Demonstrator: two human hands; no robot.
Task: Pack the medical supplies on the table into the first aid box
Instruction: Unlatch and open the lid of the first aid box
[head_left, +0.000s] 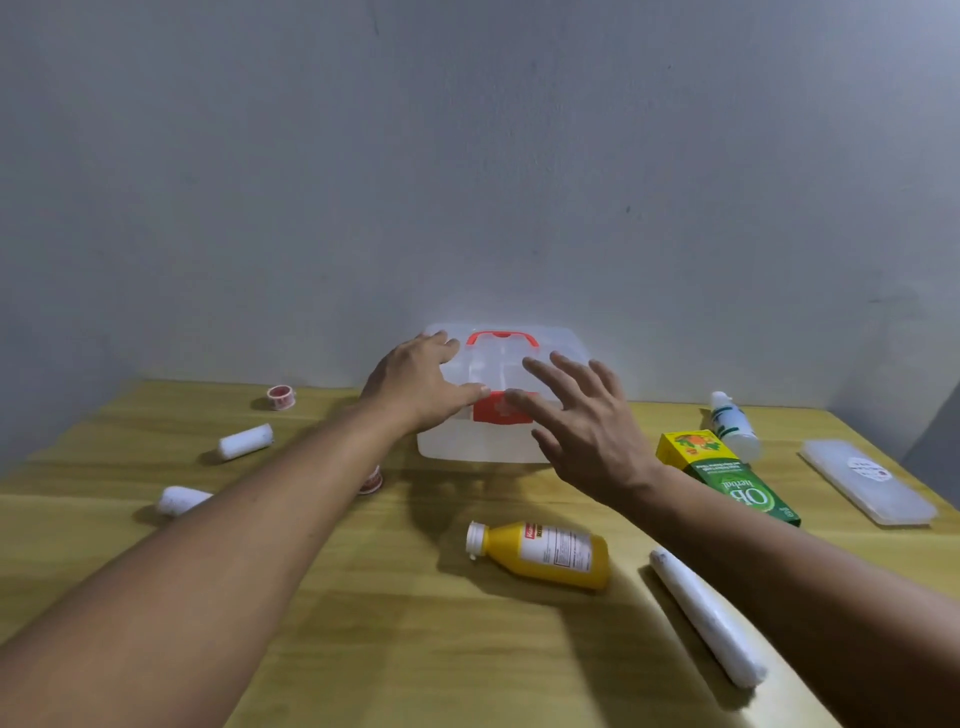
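A translucent first aid box (483, 447) with a red handle (501, 338) and red front latch (501, 410) stands closed at the back middle of the table. My left hand (421, 389) lies on the box's left top corner, thumb near the latch. My right hand (582, 431) hovers with fingers spread over the box's right front. A yellow bottle (543, 553) lies on its side in front. Two small white bandage rolls (244, 441) (179, 500) lie at left, a long white roll (706, 618) at right.
A tape roll (281, 397) sits at the back left; another small roll (371, 480) peeks from under my left forearm. A green and yellow carton (727, 475), a white bottle (733, 426) and a flat translucent case (867, 488) lie at right. The wooden table (389, 623) meets a grey wall.
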